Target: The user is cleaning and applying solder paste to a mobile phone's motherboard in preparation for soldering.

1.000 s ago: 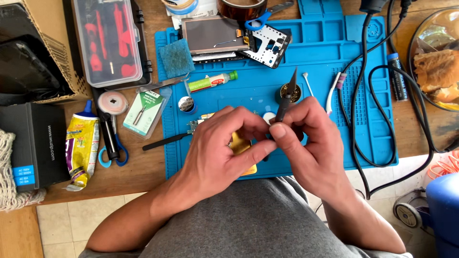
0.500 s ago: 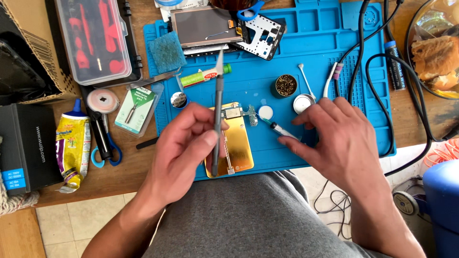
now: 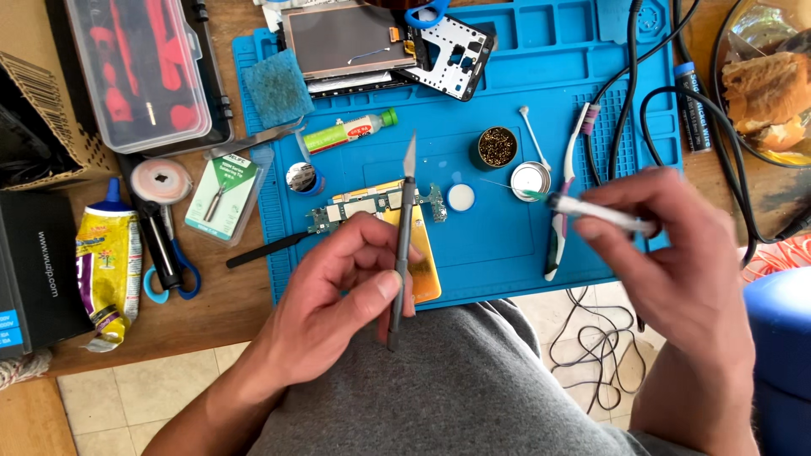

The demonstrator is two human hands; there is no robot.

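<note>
A single head-worn camera looks steeply down from close above the person's lap at the near edge of the worktop (image 3: 211, 317). The blue mat (image 3: 507, 253) fills the middle, both hands low in frame, floor tiles nearest. No second view shares the scene.

Screen: dark rectangular display panel (image 3: 342, 38), top of blue mat | Packages: green-white blister card (image 3: 221, 196) left of mat; yellow pouch (image 3: 107, 274) far left; black box (image 3: 34, 279) at left edge
</note>
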